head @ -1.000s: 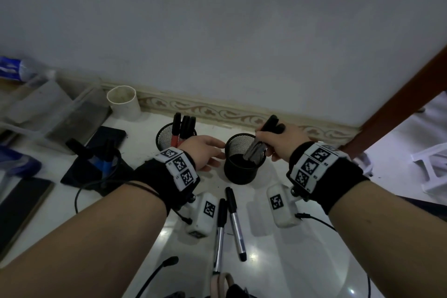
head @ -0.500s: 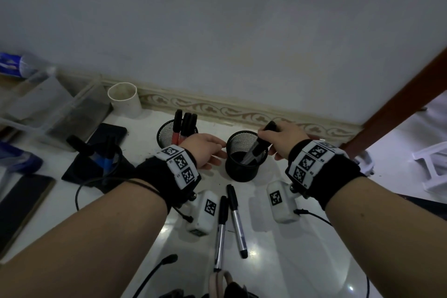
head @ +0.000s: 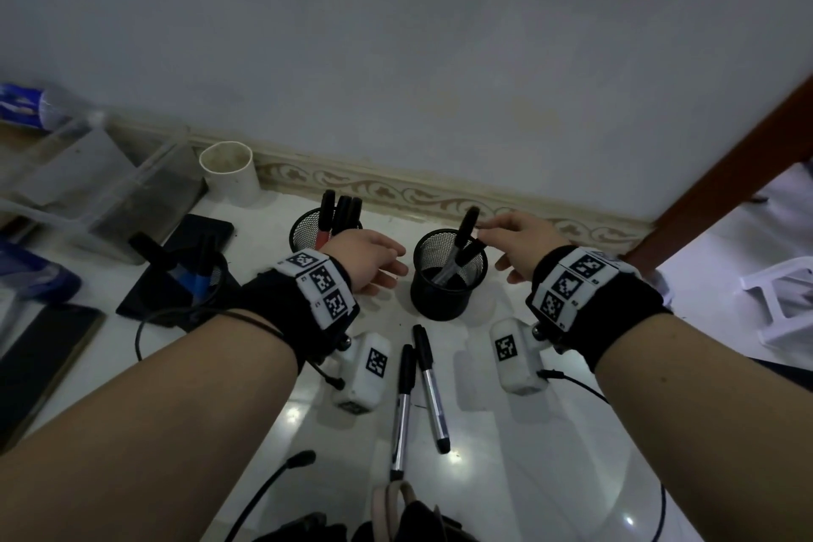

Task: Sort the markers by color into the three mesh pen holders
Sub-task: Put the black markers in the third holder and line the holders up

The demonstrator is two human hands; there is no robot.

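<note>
Three black mesh holders stand on the white floor. The middle holder (head: 448, 293) has two black markers (head: 463, 240) leaning in it. My right hand (head: 523, 240) hovers just right of them, fingers spread, fingertips at the marker caps. My left hand (head: 371, 257) rests open left of that holder. The far holder (head: 303, 231) carries red markers (head: 326, 218). The left holder (head: 217, 277) carries blue markers (head: 200, 277). Two black markers (head: 418, 392) lie on the floor between my wrists.
A white cup (head: 228, 174) and a clear plastic box (head: 101, 194) stand at the back left by the wall. Dark flat items (head: 39, 356) lie at the left. Cables and a black bag (head: 396, 524) are at the bottom edge. A wooden post (head: 721, 176) rises at right.
My right hand lowered the black markers into the middle holder and let go of them; its fingers are now spread. My left hand stayed beside the holder.
</note>
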